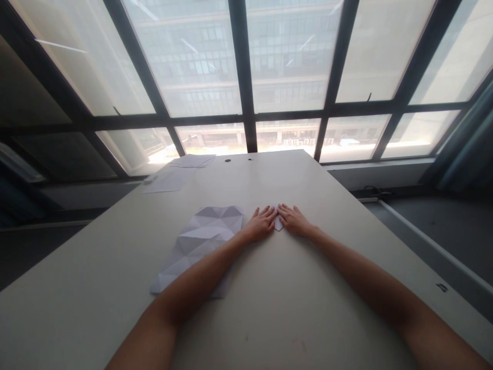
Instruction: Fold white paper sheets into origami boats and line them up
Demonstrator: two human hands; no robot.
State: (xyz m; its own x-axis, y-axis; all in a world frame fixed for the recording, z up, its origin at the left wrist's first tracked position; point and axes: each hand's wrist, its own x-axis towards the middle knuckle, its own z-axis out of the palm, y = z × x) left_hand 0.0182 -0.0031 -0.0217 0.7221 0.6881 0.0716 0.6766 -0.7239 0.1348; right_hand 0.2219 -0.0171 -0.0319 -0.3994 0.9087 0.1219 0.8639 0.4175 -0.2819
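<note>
Both my hands lie flat on a pale table [327, 288], side by side near its middle. My left hand [261, 224] and my right hand [295, 221] press down on a small folded piece of white paper [278, 223], which shows only as a sliver between them. Fingers of both hands are stretched out toward the window. A larger white sheet [200, 241] covered in crease lines lies flat to the left, partly under my left forearm.
Several loose white sheets [177, 174] lie at the table's far left corner. Two small dark holes [228, 160] sit near the far edge. Beyond the table stands a large dark-framed window [246, 77]. The floor drops away right of the table.
</note>
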